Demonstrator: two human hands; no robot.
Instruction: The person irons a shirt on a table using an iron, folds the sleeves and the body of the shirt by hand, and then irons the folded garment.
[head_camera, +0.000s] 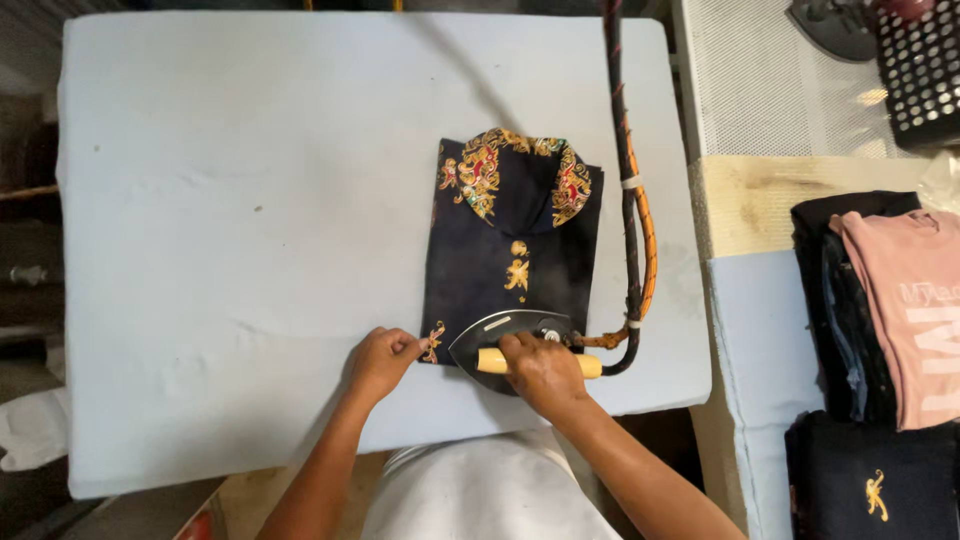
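— What is on the board?

— A folded dark shirt (512, 250) with gold and red embroidery on its collar lies on the right half of a pale blue padded ironing board (250, 200), collar pointing away from the person.

— And the hands?

— The right hand (543, 372) is wrapped around the yellow handle of an iron (500, 335), fingers curled tight over it. The iron sits on the near edge of the shirt, its dark plate partly off the cloth toward the person.

— The other one?

— The left hand (381, 358) rests just beside the iron at the shirt's near left corner, fingers drawn close together and pinching the embroidered edge of the fabric.

— Anything attached to the iron?

— A thick cord (630, 200), dark with an orange braided stretch, runs from the back of the iron up along the right side of the shirt and off the far edge of the board.

— What lies to the right?

— A side table (760, 350) carrying a stack of folded clothes (880, 320), with a pink shirt on top and dark ones beneath and beside it.
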